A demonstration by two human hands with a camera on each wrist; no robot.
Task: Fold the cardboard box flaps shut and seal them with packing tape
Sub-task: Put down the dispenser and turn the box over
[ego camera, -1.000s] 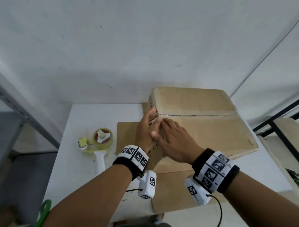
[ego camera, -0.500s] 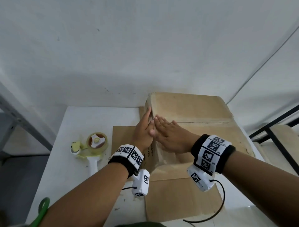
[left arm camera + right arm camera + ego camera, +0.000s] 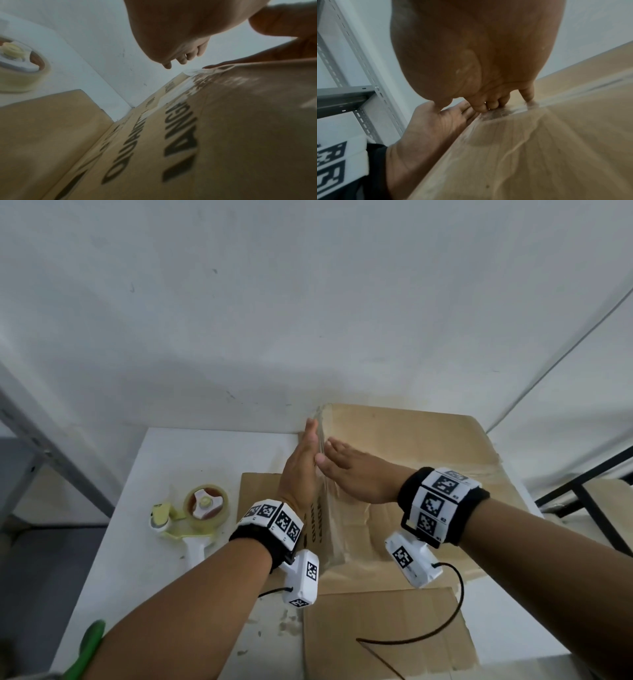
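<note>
A brown cardboard box (image 3: pixel 428 446) stands on the white table (image 3: pixel 191 460) with its top flaps folded down. Clear packing tape (image 3: pixel 573 93) runs along the top seam, and its end (image 3: pixel 187 77) hangs over onto the printed left face. My left hand (image 3: pixel 301 470) lies flat and upright against that left face, just below the top edge. My right hand (image 3: pixel 352 474) lies flat on the box top at the same edge, and its fingertips (image 3: pixel 488 106) press on the tape. The tape dispenser (image 3: pixel 198 511), with a white handle, lies on the table left of the box.
Flat cardboard sheets (image 3: pixel 387 631) lie under and in front of the box. A white wall stands close behind. There is a grey metal shelf frame (image 3: pixel 41 446) to the left and black-framed furniture (image 3: pixel 589 508) to the right. A green object (image 3: pixel 89 648) pokes in at the bottom left.
Both hands have flattened at the seam's left end. The left hand now stands straight against the side face, and the right hand has spread onto the top. The head view has shifted.
</note>
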